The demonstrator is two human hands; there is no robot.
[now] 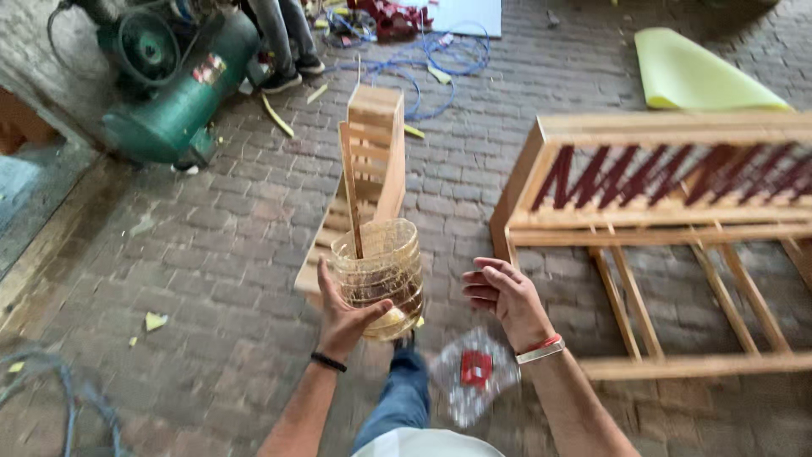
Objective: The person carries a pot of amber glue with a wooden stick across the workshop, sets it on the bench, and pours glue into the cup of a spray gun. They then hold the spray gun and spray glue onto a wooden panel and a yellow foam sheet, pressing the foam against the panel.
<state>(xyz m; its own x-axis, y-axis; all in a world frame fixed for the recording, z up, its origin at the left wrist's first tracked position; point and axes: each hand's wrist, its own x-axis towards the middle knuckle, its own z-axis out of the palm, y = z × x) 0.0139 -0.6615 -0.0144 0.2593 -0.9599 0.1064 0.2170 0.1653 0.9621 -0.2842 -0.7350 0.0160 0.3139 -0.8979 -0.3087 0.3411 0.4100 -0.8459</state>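
L hand point(348, 315) grips a clear plastic jar point(378, 277) at frame centre, fingers wrapped round its lower left wall, thumb up the side; jar held upright w/ mouth facing up, above the brick floor point(211, 254). A thin wooden stick point(351, 190) stands in the jar, long axis near vertical, leaning slightly left, top end reaching toward upper centre. R hand point(506, 296) is right of centre, just beside the jar but apart from it, fingers loosely curled & pointing left toward it, holding nothing. So L hand has the jar; R is the free one, level w/ the jar's lower half. Behind the jar: a small slatted wood frame point(376, 140). Right side: big wooden frame w/ dark red slats point(660, 178). Upper left: green compressor point(182, 93). Lower centre, blurred: clear bag w/ red item point(474, 372).
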